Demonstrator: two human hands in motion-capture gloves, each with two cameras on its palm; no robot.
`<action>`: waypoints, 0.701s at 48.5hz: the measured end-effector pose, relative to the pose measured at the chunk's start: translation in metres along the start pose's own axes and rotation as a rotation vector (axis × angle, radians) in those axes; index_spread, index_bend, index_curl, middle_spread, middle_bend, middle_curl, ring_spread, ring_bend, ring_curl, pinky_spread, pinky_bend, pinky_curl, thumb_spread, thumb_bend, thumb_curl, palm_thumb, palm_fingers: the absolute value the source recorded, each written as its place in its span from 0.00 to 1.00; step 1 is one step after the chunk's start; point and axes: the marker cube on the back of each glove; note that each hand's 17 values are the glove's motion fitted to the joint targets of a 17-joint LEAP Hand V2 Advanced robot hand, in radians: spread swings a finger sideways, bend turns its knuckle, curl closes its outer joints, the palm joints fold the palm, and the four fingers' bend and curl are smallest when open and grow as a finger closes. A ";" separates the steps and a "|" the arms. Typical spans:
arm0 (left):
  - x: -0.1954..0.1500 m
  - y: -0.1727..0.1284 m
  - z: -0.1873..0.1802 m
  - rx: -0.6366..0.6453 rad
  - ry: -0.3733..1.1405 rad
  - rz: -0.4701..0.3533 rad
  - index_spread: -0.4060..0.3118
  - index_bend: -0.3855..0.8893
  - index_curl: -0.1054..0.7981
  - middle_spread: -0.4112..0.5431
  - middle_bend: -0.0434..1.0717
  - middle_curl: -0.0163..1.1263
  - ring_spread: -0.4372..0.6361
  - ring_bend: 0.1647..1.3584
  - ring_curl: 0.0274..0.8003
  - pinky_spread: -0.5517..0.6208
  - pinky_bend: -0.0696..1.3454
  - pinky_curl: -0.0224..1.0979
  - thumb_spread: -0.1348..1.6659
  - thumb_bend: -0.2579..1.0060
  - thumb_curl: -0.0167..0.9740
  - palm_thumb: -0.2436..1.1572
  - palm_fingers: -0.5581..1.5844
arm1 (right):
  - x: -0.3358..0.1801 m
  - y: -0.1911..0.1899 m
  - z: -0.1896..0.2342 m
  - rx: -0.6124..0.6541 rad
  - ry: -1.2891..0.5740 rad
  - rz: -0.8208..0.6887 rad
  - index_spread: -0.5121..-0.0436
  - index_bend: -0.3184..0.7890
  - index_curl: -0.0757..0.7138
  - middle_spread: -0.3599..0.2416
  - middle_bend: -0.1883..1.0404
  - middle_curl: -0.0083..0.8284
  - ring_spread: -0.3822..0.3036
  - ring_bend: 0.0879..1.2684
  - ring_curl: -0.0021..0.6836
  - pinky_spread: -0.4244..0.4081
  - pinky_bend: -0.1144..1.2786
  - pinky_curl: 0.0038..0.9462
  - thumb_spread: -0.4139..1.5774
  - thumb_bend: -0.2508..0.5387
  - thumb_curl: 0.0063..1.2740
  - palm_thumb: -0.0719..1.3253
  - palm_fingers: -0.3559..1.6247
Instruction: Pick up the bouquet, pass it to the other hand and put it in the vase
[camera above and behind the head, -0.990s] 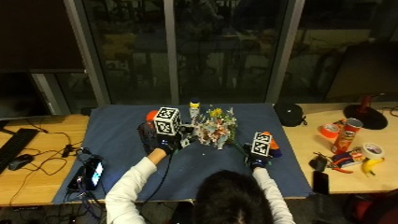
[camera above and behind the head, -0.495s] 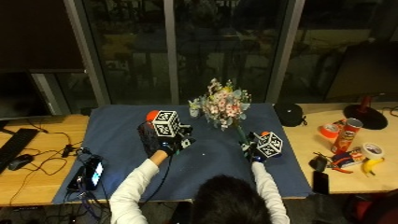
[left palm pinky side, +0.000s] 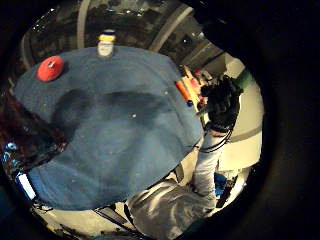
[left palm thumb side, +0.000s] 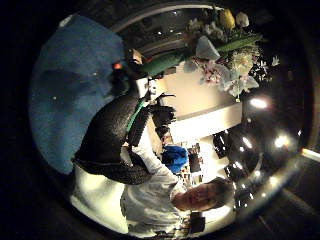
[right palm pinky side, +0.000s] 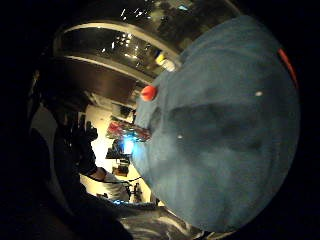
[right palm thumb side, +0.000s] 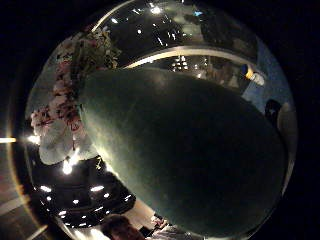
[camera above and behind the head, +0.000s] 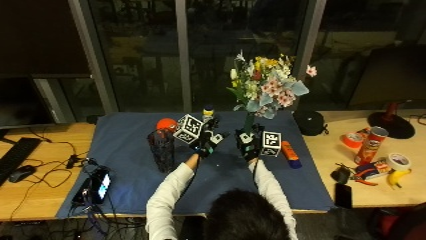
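Note:
The bouquet (camera above and behind the head: 266, 87) of mixed pale, pink and yellow flowers stands upright above the middle of the blue cloth (camera above and behind the head: 126, 150). My right hand (camera above and behind the head: 249, 142) grips its green stems from below. Those stems (right palm thumb side: 175, 150) fill the right thumb side view, with the blooms (right palm thumb side: 65, 100) beyond. My left hand (camera above and behind the head: 210, 140) hovers just left of the stems with fingers spread, holding nothing. The dark vase (camera above and behind the head: 162, 150) stands on the cloth left of my left hand. From the left palm I see the right hand (left palm thumb side: 160, 115) wrapped round the stems (left palm thumb side: 165, 62).
A red object (camera above and behind the head: 165, 124) and a small bottle (camera above and behind the head: 208, 112) sit on the cloth behind the hands. An orange item (camera above and behind the head: 287, 150) lies right of my right hand. A black pouch (camera above and behind the head: 308, 121), a chips can (camera above and behind the head: 371, 145) and tape rolls occupy the wooden table on the right.
The right hand has lifted the bouquet off the cloth and turned it upright, moving inward. The left hand has moved right, towards the stems.

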 end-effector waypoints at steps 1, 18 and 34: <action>0.007 -0.002 0.003 0.005 0.013 0.011 0.57 0.41 0.48 0.59 0.21 0.32 0.60 0.32 0.32 0.72 0.25 0.32 0.67 0.20 0.34 0.39 0.43 | 0.000 0.002 0.008 -0.002 -0.008 0.004 0.64 0.71 0.75 0.36 0.81 0.76 0.29 0.74 0.80 0.24 0.60 0.53 0.56 0.29 0.45 0.78 0.89; 0.057 -0.015 0.020 0.044 0.196 0.054 0.60 0.40 0.44 0.54 0.25 0.34 0.54 0.33 0.35 0.67 0.24 0.33 0.64 0.19 0.36 0.47 0.45 | 0.023 0.023 0.079 -0.007 0.158 -0.243 0.63 0.68 0.80 0.37 0.82 0.75 0.30 0.75 0.79 0.25 0.60 0.53 0.50 0.29 0.52 0.79 0.88; 0.066 -0.019 0.010 0.418 0.358 0.231 0.31 0.44 0.49 0.21 0.40 0.41 0.17 0.36 0.42 0.25 0.37 0.38 0.61 0.24 0.43 0.68 0.91 | 0.037 0.033 0.113 0.034 0.068 -0.474 0.64 0.65 0.82 0.35 0.79 0.73 0.28 0.75 0.77 0.22 0.58 0.51 0.52 0.28 0.53 0.77 0.88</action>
